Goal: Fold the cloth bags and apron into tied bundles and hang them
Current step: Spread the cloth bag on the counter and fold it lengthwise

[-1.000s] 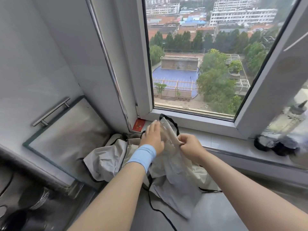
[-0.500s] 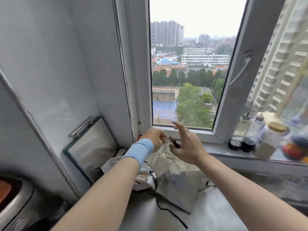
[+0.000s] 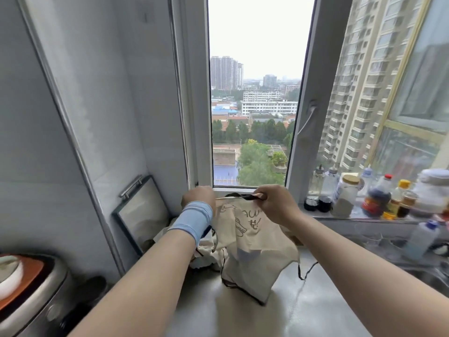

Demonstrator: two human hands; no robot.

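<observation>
A beige cloth bag (image 3: pixel 252 242) with a dark line drawing and black cords hangs from both my hands above the grey counter (image 3: pixel 243 312). My left hand (image 3: pixel 198 194), with a blue wristband, grips the bag's top left corner. My right hand (image 3: pixel 272 203) pinches the top edge together with a black strap. The bag's lower part rests crumpled on the counter. More pale cloth (image 3: pixel 206 254) lies bunched behind it, partly hidden by my left forearm.
A framed glass panel (image 3: pixel 143 212) with a metal handle leans against the left wall. Bottles and jars (image 3: pixel 379 195) crowd the window sill at right. A rice cooker (image 3: pixel 26 288) sits at lower left. The window (image 3: pixel 252 105) is straight ahead.
Both hands have lifted the bag up by its top edge and spread it out, so the printed side shows. My head has tilted up, showing more of the window.
</observation>
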